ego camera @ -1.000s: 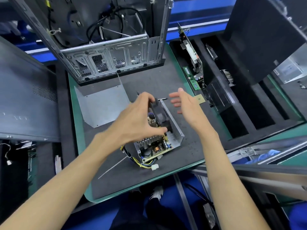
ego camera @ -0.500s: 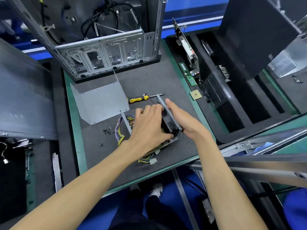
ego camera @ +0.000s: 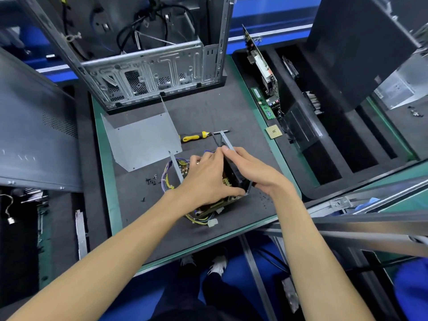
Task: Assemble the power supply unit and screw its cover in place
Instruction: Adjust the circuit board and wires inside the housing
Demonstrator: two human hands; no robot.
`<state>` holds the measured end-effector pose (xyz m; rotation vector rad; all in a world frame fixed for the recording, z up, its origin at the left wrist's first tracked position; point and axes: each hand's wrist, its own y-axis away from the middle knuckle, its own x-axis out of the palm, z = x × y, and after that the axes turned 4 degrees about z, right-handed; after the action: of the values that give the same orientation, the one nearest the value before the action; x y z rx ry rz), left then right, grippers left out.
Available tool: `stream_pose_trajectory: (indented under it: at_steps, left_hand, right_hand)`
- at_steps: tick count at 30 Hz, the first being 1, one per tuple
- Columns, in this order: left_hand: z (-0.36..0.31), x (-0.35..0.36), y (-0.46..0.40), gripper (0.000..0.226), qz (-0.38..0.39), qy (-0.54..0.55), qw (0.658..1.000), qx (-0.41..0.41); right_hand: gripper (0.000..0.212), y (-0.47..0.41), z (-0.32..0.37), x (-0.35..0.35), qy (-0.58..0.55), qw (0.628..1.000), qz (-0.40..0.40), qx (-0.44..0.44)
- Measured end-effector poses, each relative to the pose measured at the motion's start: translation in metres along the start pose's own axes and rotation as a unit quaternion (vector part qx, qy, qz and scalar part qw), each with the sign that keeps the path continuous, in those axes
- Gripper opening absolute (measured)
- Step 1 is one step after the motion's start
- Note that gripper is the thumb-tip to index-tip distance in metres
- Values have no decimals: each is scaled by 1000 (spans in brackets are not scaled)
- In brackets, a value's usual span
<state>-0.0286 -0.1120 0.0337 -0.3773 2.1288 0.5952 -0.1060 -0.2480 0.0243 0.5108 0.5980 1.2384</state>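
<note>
1. The open grey sheet-metal power supply case sits near the front of the dark foam work mat, with its circuit board and bundled yellow and purple wires exposed.
2. Our left hand lies over the inside of the case, fingers curled down onto the black fan. Our right hand is wrapped round the outer side wall, with the thumb on the rim; we judge it a firm hold.
3. Handling, as we judge it: the case is stiff and moderately heavy, with thin edges that could cut. The board is fragile and the wires are floppy, so take hold by the walls, not the components.
4. The flat grey bent metal cover plate lies on the mat, just left of the case and not yet fitted. The yellow-and-black screwdriver lies beyond our hands, and small black screws are scattered to the left.
5. Against a second ago: the right hand then hovered open beside the case and now grips it. The left hand has stayed on the fan, and the screwdriver, then hidden, is now in view.
</note>
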Motion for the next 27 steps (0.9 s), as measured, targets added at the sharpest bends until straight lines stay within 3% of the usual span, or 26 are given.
stream_pose_trajectory:
  at_steps: [3, 6, 9, 14, 20, 23, 27]
  left_hand:
    - [12, -17, 2, 79, 72, 70, 995, 9]
    - [29, -38, 0, 43, -13, 154, 988, 24]
    - [46, -52, -9, 43, -111, 135, 985, 1]
    - [55, -50, -23, 49, -47, 36, 998, 16]
    - [52, -53, -25, 10, -103, 26, 994, 32]
    - [58, -55, -24, 12, -73, 8, 997, 11]
    - [67, -57, -20, 14, -16, 65, 997, -21]
  right_hand:
    - [94, 2, -3, 0, 16, 1000, 11, -13]
    - [87, 0, -9, -2, 12, 1000, 16, -9]
    - [85, 2, -14, 5, -3, 1000, 8, -23]
    - [78, 4, -20, 16, -42, 996, -18, -71]
    - [73, 9, -22, 22, -16, 994, -22, -110]
    - [75, 11, -24, 25, -13, 991, -31, -128]
    - [83, 14, -23, 26, -8, 988, -31, -149]
